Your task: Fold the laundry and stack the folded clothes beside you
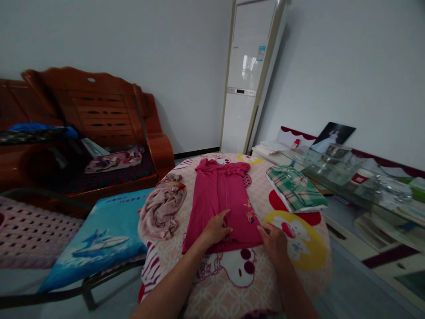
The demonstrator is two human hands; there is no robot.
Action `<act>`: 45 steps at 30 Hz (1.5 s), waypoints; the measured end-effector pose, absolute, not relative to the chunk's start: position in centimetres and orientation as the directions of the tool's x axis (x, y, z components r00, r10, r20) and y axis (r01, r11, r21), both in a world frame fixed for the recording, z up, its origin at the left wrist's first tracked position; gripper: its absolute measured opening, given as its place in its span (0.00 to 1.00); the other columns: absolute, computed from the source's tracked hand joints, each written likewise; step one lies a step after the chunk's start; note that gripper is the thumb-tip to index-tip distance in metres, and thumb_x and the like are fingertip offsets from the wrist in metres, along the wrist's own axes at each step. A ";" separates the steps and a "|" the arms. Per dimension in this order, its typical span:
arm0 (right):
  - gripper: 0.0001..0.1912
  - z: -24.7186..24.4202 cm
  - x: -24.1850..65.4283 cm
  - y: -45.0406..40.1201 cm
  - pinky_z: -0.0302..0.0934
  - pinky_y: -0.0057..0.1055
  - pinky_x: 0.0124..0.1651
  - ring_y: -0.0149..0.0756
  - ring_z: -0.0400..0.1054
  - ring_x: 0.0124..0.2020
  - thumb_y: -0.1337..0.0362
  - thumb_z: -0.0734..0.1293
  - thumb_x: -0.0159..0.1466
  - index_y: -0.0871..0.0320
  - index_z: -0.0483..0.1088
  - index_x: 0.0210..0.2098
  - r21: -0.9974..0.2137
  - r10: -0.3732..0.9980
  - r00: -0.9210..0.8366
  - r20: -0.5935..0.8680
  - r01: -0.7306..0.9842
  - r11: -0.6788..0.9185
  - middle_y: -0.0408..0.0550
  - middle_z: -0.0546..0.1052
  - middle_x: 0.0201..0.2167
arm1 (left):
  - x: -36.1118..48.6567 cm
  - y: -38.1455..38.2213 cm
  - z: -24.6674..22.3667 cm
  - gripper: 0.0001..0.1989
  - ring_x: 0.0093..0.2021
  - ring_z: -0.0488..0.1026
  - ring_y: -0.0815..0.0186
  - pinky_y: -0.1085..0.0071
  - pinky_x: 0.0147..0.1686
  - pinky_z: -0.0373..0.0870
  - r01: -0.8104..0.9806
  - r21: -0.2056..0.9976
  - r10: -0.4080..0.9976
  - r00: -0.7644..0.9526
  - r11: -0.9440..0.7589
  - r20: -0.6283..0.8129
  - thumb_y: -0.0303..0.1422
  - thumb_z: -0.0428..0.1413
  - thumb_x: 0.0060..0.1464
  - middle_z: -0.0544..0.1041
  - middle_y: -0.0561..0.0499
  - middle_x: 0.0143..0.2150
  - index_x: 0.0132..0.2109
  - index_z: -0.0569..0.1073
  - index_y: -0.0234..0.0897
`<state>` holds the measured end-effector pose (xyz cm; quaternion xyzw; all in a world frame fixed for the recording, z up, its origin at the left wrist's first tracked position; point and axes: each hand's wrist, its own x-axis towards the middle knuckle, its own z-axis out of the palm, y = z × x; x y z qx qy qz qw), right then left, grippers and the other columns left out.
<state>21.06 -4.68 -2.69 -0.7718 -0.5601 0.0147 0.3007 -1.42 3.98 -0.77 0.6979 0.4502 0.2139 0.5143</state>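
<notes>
A magenta short-sleeved shirt point(219, 195) lies flat, collar end away from me, on a round table covered with a patterned cloth point(239, 301). Near its lower middle my left hand point(217, 229) rests on the fabric, fingers spread. My right hand point(275, 239) pinches the shirt's lower right edge between thumb and fingers. Yellow print shows on the shirt close to that hand. To the left lies a crumpled pale pink garment point(164, 208). A folded green plaid shirt point(295, 188) sits at the right.
A wooden sofa point(99, 110) with clothes on its seat stands at the back left. Close to the table's left is a chair with a blue cushion point(109, 230). A glass-topped cabinet point(335, 177) holding cups and papers runs along the right. A tall white air conditioner point(241, 88) stands behind.
</notes>
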 end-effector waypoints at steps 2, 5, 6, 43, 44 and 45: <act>0.15 -2.4 21.0 -4.9 0.59 0.30 0.32 0.36 0.69 0.27 0.54 0.61 0.63 0.57 0.72 0.27 -0.556 0.852 0.382 0.358 0.820 -0.135 0.48 0.76 0.25 | -1.5 3.8 -0.8 0.36 0.20 0.71 0.70 0.75 0.24 0.67 0.268 0.961 0.820 0.535 0.064 -0.204 0.30 0.57 0.50 0.71 0.59 0.21 0.66 0.57 0.33; 0.15 -2.0 20.4 -5.2 0.64 0.35 0.44 0.40 0.71 0.39 0.55 0.62 0.63 0.59 0.74 0.38 -0.535 0.812 0.238 0.533 0.838 0.106 0.53 0.78 0.37 | -1.6 3.7 -0.6 0.30 0.20 0.71 0.71 0.76 0.22 0.68 0.122 0.976 0.790 0.572 0.183 -0.220 0.35 0.58 0.51 0.70 0.58 0.20 0.60 0.65 0.30; 0.17 -2.0 20.0 -5.2 0.63 0.37 0.49 0.42 0.70 0.45 0.54 0.63 0.62 0.60 0.73 0.43 -0.489 0.801 0.150 0.579 0.850 0.194 0.56 0.77 0.43 | -1.6 3.6 -0.5 0.27 0.20 0.72 0.71 0.76 0.23 0.69 0.099 0.973 0.787 0.575 0.207 -0.226 0.36 0.59 0.50 0.72 0.57 0.21 0.57 0.68 0.30; 0.10 -3.1 20.2 -6.6 0.54 0.35 0.41 0.41 0.61 0.35 0.77 0.60 0.52 0.56 0.64 0.30 -0.166 0.817 0.190 0.545 0.979 -0.117 0.48 0.70 0.30 | 0.2 2.6 -1.5 0.10 0.19 0.69 0.72 0.78 0.23 0.61 0.443 0.862 0.804 0.590 -0.247 -0.072 0.30 0.53 0.50 0.75 0.54 0.23 0.39 0.77 0.34; 0.10 -3.1 20.2 -6.6 0.54 0.35 0.41 0.42 0.61 0.35 0.76 0.60 0.53 0.56 0.64 0.30 -0.164 0.819 0.194 0.541 0.979 -0.124 0.49 0.70 0.30 | 0.2 2.6 -1.4 0.11 0.20 0.70 0.71 0.77 0.24 0.62 0.457 0.845 0.806 0.589 -0.279 -0.052 0.29 0.53 0.50 0.76 0.54 0.24 0.39 0.77 0.34; 0.10 -3.1 20.2 -6.7 0.54 0.36 0.41 0.42 0.62 0.35 0.76 0.60 0.53 0.56 0.64 0.30 -0.163 0.819 0.193 0.540 0.979 -0.123 0.49 0.70 0.30 | 0.2 2.5 -1.4 0.11 0.22 0.70 0.71 0.77 0.25 0.63 0.468 0.829 0.808 0.588 -0.306 -0.033 0.29 0.53 0.49 0.76 0.53 0.25 0.39 0.78 0.35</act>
